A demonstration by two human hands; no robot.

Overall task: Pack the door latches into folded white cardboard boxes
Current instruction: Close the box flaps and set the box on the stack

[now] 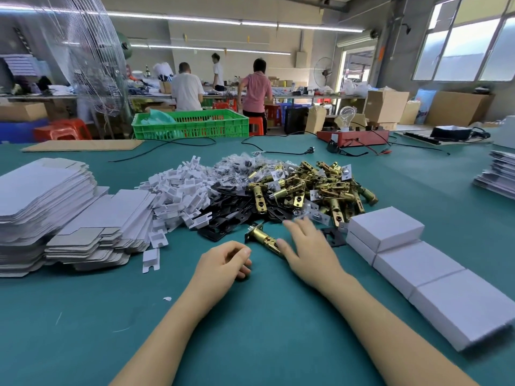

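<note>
On the far left we've got stacks of flat box blanks (41, 207) sitting on the green table (250, 344), then a heap of little white card inserts (181, 190), black plates (231, 210) and bagged screws (239, 165). Our left hand (223, 264) rests on the cloth with fingers loosely curled, nothing in it. Just right of it lies a single brass latch (263, 237), and our right hand (309, 246) touches its near end with the thumb, fingers spread flat toward the big latch pile (315, 185). Furthest right is a row of closed white boxes (418, 263), the far ones stacked two high.
</note>
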